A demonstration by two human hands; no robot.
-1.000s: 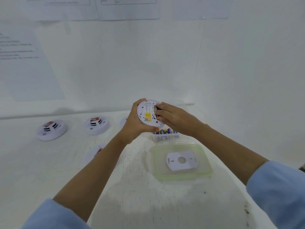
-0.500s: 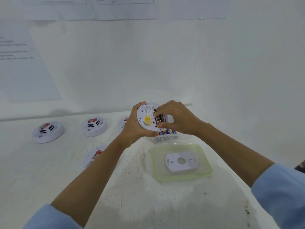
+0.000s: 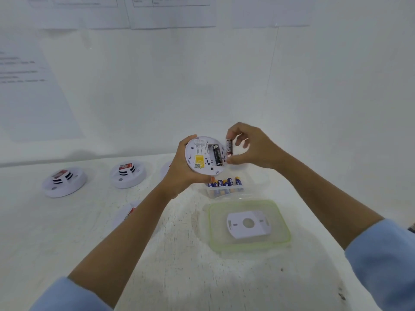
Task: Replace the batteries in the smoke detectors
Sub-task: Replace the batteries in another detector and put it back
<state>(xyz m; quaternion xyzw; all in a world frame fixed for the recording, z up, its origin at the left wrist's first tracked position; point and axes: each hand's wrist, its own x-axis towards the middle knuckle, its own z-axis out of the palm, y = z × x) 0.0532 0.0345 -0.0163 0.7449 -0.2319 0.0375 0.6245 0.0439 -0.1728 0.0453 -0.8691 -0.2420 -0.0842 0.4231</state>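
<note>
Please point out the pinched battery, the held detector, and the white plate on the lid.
pinched battery point(image 3: 229, 147), head view, middle of its label.
held detector point(image 3: 199, 158), head view, its yellow sticker.
white plate point(image 3: 258, 230), head view, flat face beside its hole.

I can read only "CEL" on a blue-and-yellow battery point(image 3: 225, 184). Print on the wall sheets point(image 3: 170, 10) and on the back of the smoke detector point(image 3: 198, 153) is too blurred for me.

detector point(image 3: 125, 216) partly behind left forearm point(image 3: 143, 223)
</note>
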